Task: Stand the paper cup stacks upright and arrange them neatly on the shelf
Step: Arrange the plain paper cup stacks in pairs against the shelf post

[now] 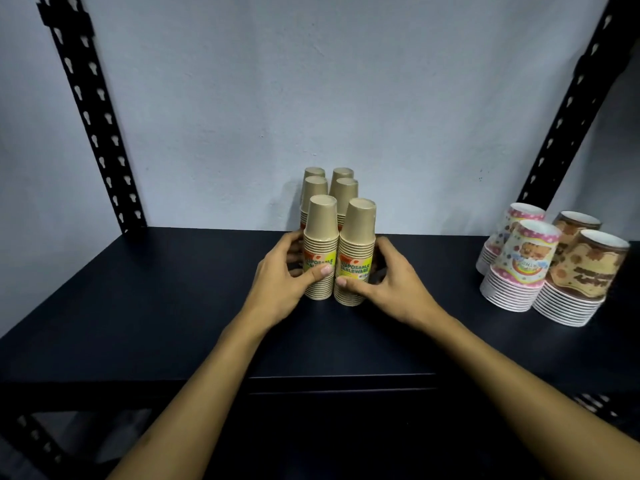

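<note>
Several brown paper cup stacks stand upright, upside down, in two rows at the middle of the dark shelf (138, 306). My left hand (284, 275) grips the front left stack (321, 233), thumb across its yellow label. My right hand (384, 275) grips the front right stack (358, 237), thumb on its lower rims. The two front stacks touch each other. Behind them stand the rear stacks (343, 188), close to the wall, partly hidden by the front pair.
At the right of the shelf stand several printed cup stacks, pink ones (516, 268) and brown ones (581, 275), leaning a little. Black perforated uprights (93, 123) rise at both rear corners. A pale wall closes the back.
</note>
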The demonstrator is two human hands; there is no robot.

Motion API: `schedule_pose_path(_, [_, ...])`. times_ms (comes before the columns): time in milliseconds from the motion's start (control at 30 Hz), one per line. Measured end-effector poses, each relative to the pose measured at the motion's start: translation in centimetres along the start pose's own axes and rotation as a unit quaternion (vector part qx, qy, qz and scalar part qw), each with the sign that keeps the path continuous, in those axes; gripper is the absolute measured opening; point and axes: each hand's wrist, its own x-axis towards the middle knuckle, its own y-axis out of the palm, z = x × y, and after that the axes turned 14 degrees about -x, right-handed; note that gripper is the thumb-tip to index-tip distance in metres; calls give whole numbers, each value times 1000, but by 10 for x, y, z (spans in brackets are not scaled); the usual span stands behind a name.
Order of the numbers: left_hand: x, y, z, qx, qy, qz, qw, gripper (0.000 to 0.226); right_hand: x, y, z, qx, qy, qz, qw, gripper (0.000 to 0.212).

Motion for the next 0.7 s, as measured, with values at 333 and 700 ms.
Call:
schedule_pose_path(333, [-3, 5, 6, 58, 2, -26, 998, 77, 3, 7, -13, 1, 7, 18, 1000, 59])
schedule_pose_path(700, [19, -1, 1, 123, -32, -13, 992, 66, 30, 3, -15, -45, 18, 45, 998, 54])
